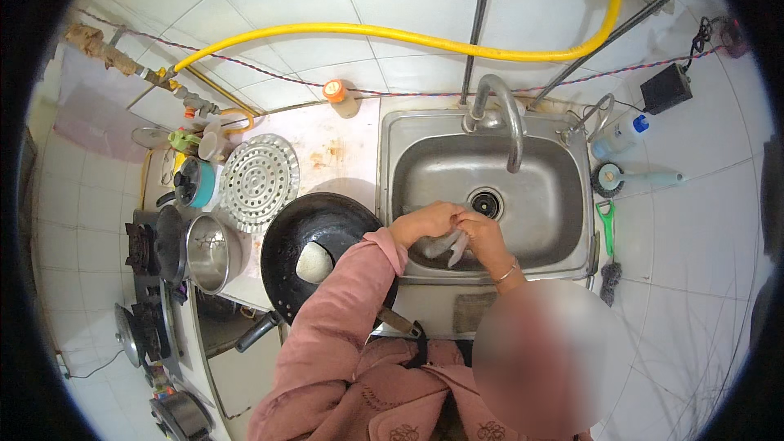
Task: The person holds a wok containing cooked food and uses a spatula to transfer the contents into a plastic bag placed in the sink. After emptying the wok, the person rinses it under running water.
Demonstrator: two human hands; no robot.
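My left hand [430,220] and my right hand [486,236] meet over the near left part of a stainless steel sink [551,196]. Pinched between their fingers is a thin, translucent plastic bag [453,247], whose loose ends hang below. Its upper part is hidden by my fingers. A bracelet [507,271] circles my right wrist. Just beyond my hands lies the round drain [486,203]. A curved metal faucet [511,128] reaches over the basin from the back, with no water visibly running. Left of the sink, partly under my left sleeve, sits a black wok [282,251] holding a rounded pale sponge or similar item [314,262].
A perforated steamer plate [259,184], a steel pot [211,251] and an orange-capped jar [340,98] stand left. At right are a scrub brush [612,179], a green-handled scourer [606,226] and a blue-capped bottle [618,135]. A yellow hose [392,35] crosses the wall.
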